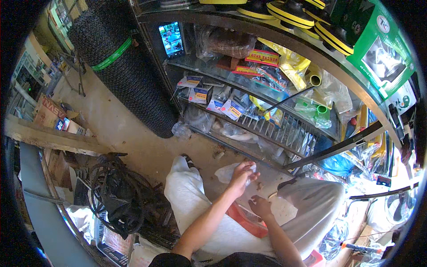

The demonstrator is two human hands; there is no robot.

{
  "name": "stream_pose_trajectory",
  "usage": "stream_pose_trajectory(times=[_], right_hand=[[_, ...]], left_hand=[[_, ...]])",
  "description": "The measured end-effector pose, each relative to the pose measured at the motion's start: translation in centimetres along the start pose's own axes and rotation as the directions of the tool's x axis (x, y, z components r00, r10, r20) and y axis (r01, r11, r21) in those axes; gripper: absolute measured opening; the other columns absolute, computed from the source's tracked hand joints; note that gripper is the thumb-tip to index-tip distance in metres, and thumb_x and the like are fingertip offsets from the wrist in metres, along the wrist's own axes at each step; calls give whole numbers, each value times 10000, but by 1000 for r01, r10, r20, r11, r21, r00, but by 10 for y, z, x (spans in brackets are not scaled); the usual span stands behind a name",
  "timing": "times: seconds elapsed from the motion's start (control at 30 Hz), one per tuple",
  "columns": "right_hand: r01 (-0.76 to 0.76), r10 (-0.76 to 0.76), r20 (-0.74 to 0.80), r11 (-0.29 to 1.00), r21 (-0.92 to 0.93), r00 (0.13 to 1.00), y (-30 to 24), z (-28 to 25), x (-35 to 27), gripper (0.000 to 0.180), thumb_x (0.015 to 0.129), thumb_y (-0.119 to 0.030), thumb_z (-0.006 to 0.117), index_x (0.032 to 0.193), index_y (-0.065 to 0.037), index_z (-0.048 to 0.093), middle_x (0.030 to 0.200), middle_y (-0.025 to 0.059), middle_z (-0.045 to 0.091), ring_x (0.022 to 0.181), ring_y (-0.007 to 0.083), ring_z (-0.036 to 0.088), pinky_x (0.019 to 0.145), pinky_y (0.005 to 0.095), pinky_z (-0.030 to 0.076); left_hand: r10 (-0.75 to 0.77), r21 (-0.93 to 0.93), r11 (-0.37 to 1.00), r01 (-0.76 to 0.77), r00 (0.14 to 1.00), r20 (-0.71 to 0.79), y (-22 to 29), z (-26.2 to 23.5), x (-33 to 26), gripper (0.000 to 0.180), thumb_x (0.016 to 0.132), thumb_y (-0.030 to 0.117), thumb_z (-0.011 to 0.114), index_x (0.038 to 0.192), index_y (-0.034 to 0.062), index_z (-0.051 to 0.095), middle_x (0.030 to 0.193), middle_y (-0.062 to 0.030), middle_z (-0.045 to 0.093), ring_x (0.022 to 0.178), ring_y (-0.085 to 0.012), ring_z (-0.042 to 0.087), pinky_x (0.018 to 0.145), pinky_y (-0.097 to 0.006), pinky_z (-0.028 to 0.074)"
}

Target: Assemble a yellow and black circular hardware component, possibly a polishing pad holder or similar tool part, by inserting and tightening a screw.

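My left hand (242, 179) is raised between my knees, its fingers closed on a crumpled clear plastic bag (225, 173). The bag hangs out to the left of the fingers; whatever it contains cannot be made out. Lower and to the right, my right hand (260, 207) is loosely bent with its fingers a little apart, and nothing shows in it. Just below that hand lies an orange-red plastic sheet or bag (253, 228), between my legs in light grey trousers (191, 191). My left forearm partly covers it.
Ahead stands a metal-framed glass shelf (240, 80) crowded with packaged hardware and a lit phone (171, 39). A tall roll of black mesh (120, 66) leans at its left. Black coiled hose or cable (118, 191) piles up at left, by a wooden beam (58, 138).
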State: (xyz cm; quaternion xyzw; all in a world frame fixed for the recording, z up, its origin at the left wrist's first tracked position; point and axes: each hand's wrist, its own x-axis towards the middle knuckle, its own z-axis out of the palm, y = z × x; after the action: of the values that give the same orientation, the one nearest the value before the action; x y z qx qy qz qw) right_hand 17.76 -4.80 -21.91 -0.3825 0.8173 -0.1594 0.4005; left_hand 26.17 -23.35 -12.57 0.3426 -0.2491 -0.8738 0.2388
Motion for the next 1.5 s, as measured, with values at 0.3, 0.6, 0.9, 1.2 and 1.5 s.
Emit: stream_pose_trajectory(times=[0.3,0.6,0.9,1.2,1.5], right_hand=[[-90,-65,-589,969,-229,805,21,-9,2,321,804,-295,724,1002,-44,697,992,230,693,919,411,676,800,511,534],[-53,437,-16,145,988,899,92,-23,53,313,918,-274,658,1156,-86,581,875,83,628,794,245,646,652,362,512],[225,297,-467,589,776,833,-18,-114,11,299,848,-186,729,1092,-90,584,811,2,552,682,105,532,588,278,423],[205,73,-574,891,404,815,-11,-114,4,455,812,-50,723,1216,-82,515,827,89,630,758,167,595,702,333,484],[354,-415,-478,910,-217,774,-82,-161,-10,439,838,-104,695,1246,-20,556,1094,265,655,1019,442,635,859,488,513]], left_hand=[[74,-29,997,-76,995,-65,22,-7,-10,328,913,-75,506,1228,10,540,1192,-129,621,890,-239,701,738,-289,572],[477,984,-68,-166,861,178,-25,-63,14,519,805,84,677,1290,-8,514,1274,-258,577,1088,-434,618,912,-476,515],[-375,959,251,133,926,-31,2,-73,7,245,923,250,612,922,24,705,667,-103,664,690,-213,706,650,-338,559],[-197,553,833,14,941,274,45,-10,-27,457,980,128,561,1421,40,481,1106,-110,673,822,-182,716,721,-307,564],[207,587,766,-263,965,162,57,-5,-23,495,941,98,549,1428,36,490,1046,-121,675,694,-173,711,586,-290,570]])
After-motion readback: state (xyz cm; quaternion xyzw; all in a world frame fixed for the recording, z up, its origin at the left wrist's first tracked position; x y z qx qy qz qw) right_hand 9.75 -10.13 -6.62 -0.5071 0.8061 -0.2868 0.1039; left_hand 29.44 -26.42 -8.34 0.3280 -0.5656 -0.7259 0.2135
